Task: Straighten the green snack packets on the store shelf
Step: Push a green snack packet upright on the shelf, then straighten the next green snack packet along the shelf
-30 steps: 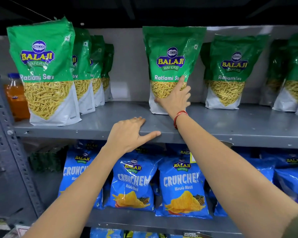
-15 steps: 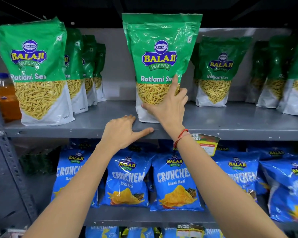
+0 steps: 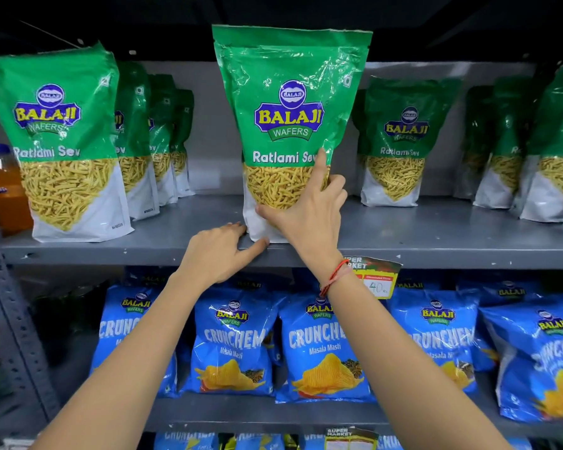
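Note:
A green Ratlami Sev packet [image 3: 290,108] stands upright at the front edge of the grey shelf [image 3: 436,235], in the middle. My right hand [image 3: 309,212] grips its lower right part, index finger up the front. My left hand [image 3: 218,254] rests on the shelf edge, fingertips touching the packet's bottom left corner. A row of green packets [image 3: 59,141] stands at the left, front to back. More green packets [image 3: 400,138] stand further back at the right.
An orange drink bottle [image 3: 4,190] stands at the far left of the shelf. Blue Crunchem chip bags [image 3: 322,345] fill the shelf below. A price tag [image 3: 376,276] hangs on the shelf edge by my right wrist. A perforated metal upright [image 3: 10,319] runs down the left.
My right hand has pulled the middle green packet from the back of the shelf to the front edge. My left hand has slid slightly right to touch its bottom corner.

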Demonstrator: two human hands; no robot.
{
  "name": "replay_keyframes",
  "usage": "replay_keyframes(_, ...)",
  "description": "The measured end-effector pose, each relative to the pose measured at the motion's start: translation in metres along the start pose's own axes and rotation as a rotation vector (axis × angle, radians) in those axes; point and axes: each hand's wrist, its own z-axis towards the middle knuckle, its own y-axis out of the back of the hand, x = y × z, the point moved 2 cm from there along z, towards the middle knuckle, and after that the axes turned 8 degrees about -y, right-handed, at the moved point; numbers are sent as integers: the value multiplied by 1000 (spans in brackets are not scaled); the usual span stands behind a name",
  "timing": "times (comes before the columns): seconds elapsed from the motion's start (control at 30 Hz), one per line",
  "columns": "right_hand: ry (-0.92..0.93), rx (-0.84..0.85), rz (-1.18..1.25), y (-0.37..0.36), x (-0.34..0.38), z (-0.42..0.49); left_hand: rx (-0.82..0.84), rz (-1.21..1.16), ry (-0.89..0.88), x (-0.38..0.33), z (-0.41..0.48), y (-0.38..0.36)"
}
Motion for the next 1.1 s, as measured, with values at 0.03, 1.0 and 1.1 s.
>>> replay_keyframes(0.03,4,1,0,1,0,-1,-5,-2,0,0,0,0)
replay_keyframes(1.0,-84,97,-31,62,-180,162,-223,-250,-113,-209,59,-20)
replay_keyframes(1.1,-129,165,-108,57,-199,181,0,-119,-89,-219,81,-37)
